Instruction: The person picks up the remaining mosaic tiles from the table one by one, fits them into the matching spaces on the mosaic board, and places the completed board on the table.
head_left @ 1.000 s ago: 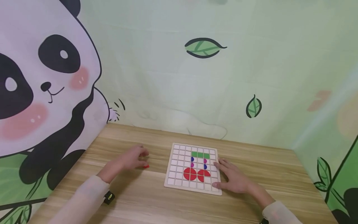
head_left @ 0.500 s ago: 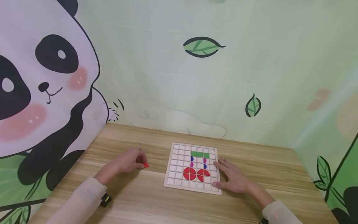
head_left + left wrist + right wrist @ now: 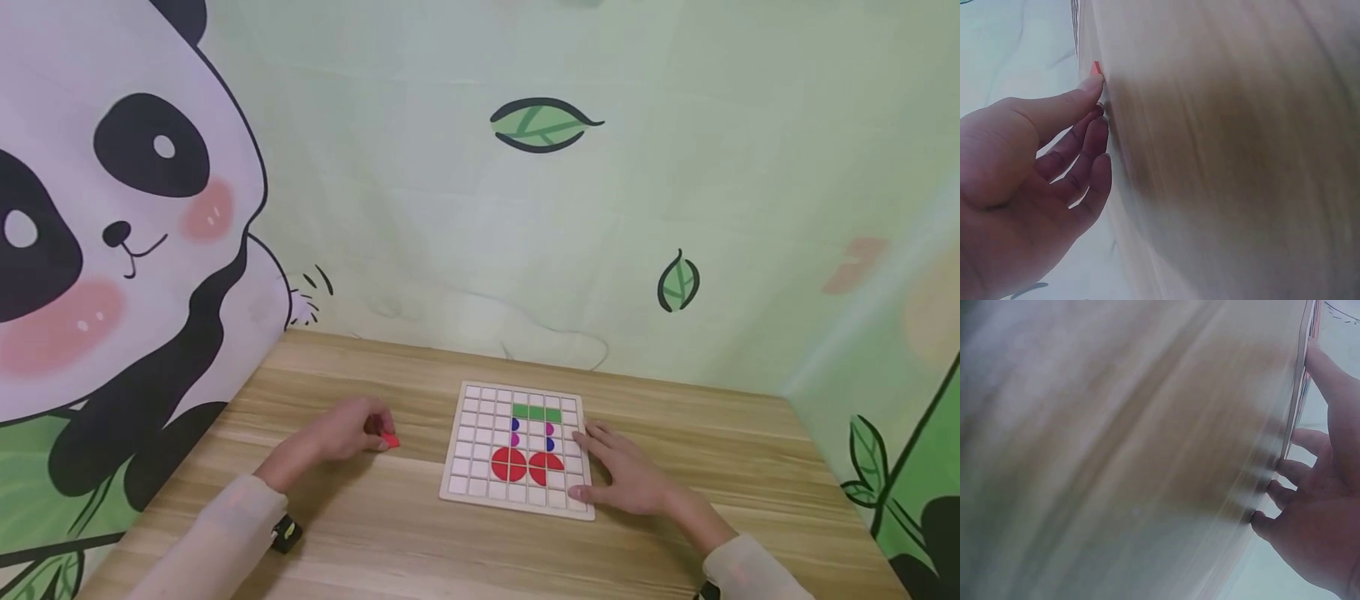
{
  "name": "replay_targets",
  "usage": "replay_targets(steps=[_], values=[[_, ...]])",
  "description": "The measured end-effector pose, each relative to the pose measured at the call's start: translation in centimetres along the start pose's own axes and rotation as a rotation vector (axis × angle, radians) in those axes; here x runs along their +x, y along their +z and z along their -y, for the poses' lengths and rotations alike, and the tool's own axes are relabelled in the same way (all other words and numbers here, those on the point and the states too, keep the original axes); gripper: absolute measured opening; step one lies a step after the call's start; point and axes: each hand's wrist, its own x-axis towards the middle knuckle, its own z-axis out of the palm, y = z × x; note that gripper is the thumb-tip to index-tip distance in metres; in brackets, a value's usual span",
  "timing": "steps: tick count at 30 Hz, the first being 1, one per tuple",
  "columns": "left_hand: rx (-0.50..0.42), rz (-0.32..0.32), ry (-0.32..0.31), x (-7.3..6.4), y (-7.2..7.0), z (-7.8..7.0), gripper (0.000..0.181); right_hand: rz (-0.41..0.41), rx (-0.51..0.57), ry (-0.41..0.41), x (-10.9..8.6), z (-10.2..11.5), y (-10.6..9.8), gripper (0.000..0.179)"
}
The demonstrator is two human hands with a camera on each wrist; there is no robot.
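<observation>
My left hand (image 3: 352, 429) is low over the table, left of the board, pinching a small flat red piece (image 3: 391, 440) between thumb and finger. In the left wrist view the red piece (image 3: 1095, 67) sticks out past the thumb tip. A square pale board (image 3: 517, 508) with a grid of white cells lies flat. It carries a green bar (image 3: 536, 413), blue and magenta half-round pieces, a full red circle (image 3: 508, 465) and a three-quarter red one (image 3: 540, 463). My right hand (image 3: 630, 475) rests with spread fingers at the board's right edge, thumb and fingertip over its rim.
The wood-grain table (image 3: 360, 525) reaches back to a pale green backdrop (image 3: 420, 208) printed with leaves. A large printed panda (image 3: 150, 208) covers the left side. Each wrist wears a small black device, seen at the left cuff (image 3: 287, 533).
My left fingers, spread apart a second ago, have closed on the red piece beside the thumb. The left hand has shifted slightly left; the right hand and board stay put.
</observation>
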Motion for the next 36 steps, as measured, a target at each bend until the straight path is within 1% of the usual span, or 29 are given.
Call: replay_targets(steps=[10, 17, 20, 23, 26, 28, 33, 36], values=[[0.015, 0.001, 0.021, -0.1, 0.1, 0.2, 0.015, 0.012, 0.006, 0.0, -0.1, 0.4, -0.1, 0.096], [-0.006, 0.017, -0.001, -0.3, -0.1, -0.4, 0.012, 0.006, 0.0, -0.005, -0.2, 0.5, -0.2, 0.096], [0.0, 0.023, 0.003, -0.4, -0.2, -0.7, 0.011, 0.006, 0.003, -0.008, -0.2, 0.7, -0.3, 0.096], [0.011, 0.019, 0.02, -0.3, -0.2, -1.1, 0.008, 0.01, 0.008, -0.01, -0.2, 0.9, -0.3, 0.096], [0.025, -0.002, 0.028, 0.2, 0.1, -1.8, 0.008, 0.013, 0.013, -0.007, -0.2, 0.9, -0.2, 0.096], [0.022, -0.01, 0.034, 0.8, 0.2, -2.7, 0.009, 0.015, 0.008, -0.008, -0.1, 0.7, -0.1, 0.096], [0.037, -0.014, 0.076, 2.7, 0.8, -5.6, 0.009, 0.014, 0.011, -0.005, -0.1, 0.5, 0.1, 0.096], [0.056, -0.022, 0.101, 4.1, 1.4, -7.1, 0.008, 0.005, 0.013, -0.004, -0.1, 0.4, 0.1, 0.096]])
